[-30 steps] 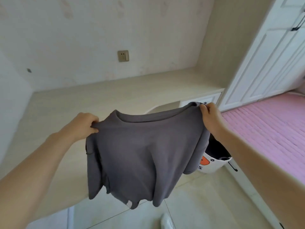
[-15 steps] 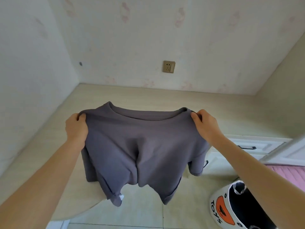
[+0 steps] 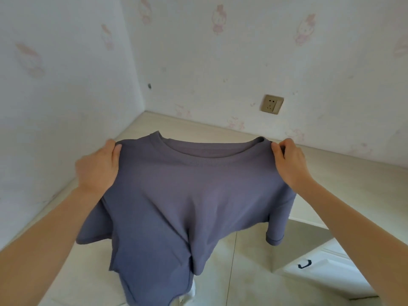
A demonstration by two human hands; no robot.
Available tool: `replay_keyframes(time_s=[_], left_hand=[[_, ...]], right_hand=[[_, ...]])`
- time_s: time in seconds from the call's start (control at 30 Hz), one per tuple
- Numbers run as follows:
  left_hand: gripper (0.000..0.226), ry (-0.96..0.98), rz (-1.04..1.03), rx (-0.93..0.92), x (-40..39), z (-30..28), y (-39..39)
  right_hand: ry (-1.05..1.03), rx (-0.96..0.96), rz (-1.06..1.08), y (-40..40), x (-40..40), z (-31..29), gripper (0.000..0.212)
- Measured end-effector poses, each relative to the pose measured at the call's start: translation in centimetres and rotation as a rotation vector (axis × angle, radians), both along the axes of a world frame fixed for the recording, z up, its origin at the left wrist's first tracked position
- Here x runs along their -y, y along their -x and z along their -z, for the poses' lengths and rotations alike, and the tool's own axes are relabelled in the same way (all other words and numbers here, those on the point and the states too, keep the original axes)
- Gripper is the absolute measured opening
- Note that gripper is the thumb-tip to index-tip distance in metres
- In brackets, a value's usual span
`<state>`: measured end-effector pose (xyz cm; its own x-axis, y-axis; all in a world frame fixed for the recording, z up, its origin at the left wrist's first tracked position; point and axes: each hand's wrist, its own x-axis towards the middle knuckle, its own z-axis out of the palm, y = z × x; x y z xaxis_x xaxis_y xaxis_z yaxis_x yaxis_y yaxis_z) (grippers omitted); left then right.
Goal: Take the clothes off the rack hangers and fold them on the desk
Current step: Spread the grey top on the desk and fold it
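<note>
A grey short-sleeved T-shirt (image 3: pixel 187 199) hangs spread out in the air in front of me, collar at the top. My left hand (image 3: pixel 99 166) grips its left shoulder and my right hand (image 3: pixel 289 162) pinches its right shoulder. The shirt's body and sleeves droop below my hands, over the front edge of the light wooden desk (image 3: pixel 344 173), which runs along both walls in the corner. No hanger or rack is in view.
A wall socket (image 3: pixel 272 104) sits above the desk on the back wall. White drawers with a dark handle (image 3: pixel 304 265) stand under the desk at right. Tiled floor (image 3: pixel 247 272) shows below the shirt.
The view has turned left and closed in on the desk corner. Both hands have carried the shirt forward over the desk edge. The toy basket and the pink mat have left the view.
</note>
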<state>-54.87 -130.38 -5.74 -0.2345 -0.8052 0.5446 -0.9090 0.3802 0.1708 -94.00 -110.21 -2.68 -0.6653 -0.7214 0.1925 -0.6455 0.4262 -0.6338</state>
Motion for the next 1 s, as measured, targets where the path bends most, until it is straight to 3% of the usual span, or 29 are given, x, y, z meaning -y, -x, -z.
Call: replay_keyframes(time_s=[0.13, 0.37, 0.57, 0.77, 0.93, 1.0], left_hand=[[0.030, 0.033, 0.007, 0.045, 6.4, -0.5, 1.2], [0.035, -0.119, 0.023, 0.127, 17.3, 4.0, 4.4], [0.037, -0.312, 0.033, 0.192, 24.6, 11.2, 6.0], [0.036, -0.473, 0.091, 0.423, 28.1, 18.5, 5.2], [0.030, -0.281, 0.107, 0.371, 36.5, 18.8, 5.3], [0.029, -0.236, 0.068, 0.336, 41.0, 18.0, 6.0]], right_hand=[[0.045, -0.016, -0.037, 1.7, 5.9, -0.4, 0.028], [-0.064, -0.063, -0.056, 4.7, 17.8, 2.6, 0.030], [-0.199, -0.084, -0.085, 7.4, 27.4, 9.6, 0.029], [-0.348, -0.078, -0.143, 8.3, 32.5, 17.2, 0.028], [-0.281, -0.135, -0.173, 8.8, 41.1, 18.0, 0.027], [-0.300, -0.313, -0.208, 9.2, 45.6, 18.0, 0.033]])
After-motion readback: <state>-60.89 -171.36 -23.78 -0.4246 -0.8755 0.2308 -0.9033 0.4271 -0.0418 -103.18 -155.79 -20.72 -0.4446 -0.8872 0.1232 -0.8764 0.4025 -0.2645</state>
